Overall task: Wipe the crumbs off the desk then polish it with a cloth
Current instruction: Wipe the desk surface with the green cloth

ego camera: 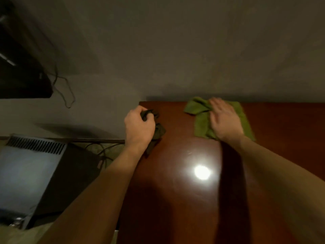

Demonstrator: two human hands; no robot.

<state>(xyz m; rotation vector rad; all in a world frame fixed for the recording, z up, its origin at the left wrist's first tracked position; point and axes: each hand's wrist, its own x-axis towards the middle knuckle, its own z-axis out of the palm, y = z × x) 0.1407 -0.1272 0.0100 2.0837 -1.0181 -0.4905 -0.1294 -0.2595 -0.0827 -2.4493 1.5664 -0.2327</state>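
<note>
Observed left hand [139, 124] gripping bunched dark cloth [159, 132] at left edge of desk [175, 205]. Observed right hand [225, 120] laid flat, fingers straight, on green cloth [198, 120] near far edge.

A plain grey wall [175, 50] faces me; to my left sit a grey vented metal box [26, 173] and tangled dark cables [103, 152].

The left forearm [98, 187] and the right forearm [281, 164] are being stretched forward, well apart. The left hand [139, 125] is being held knuckles-up, its fingers being curled tightly round a dark cloth [159, 132]. The right hand [226, 119] is being pressed flat, palm down, fingers straight, on a green cloth [202, 124].
</note>
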